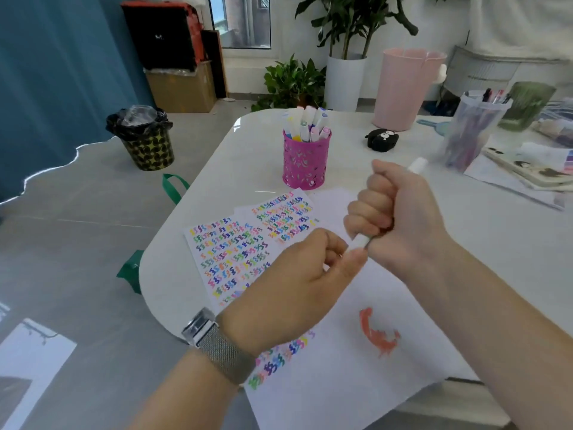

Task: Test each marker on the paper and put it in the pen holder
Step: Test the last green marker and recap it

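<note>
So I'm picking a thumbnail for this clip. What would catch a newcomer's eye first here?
Probably the two hands mid-frame: the right hand grips a white marker in a fist while the left hand pinches its near end. Next, the sheets crowded with rainbow squiggles to the left of them, and the bright pink holder full of markers just behind. The orange smear on the near paper also stands out.

White oval table (pixel 248 156): smooth, glossy top. Pink cylindrical pen holder (pixel 306 164): perforated, metal-looking wall; white sheet of paper (pixel 350 367): matt. Silver wristband (pixel 224 356): fine metal mesh with a shiny clasp.
</note>
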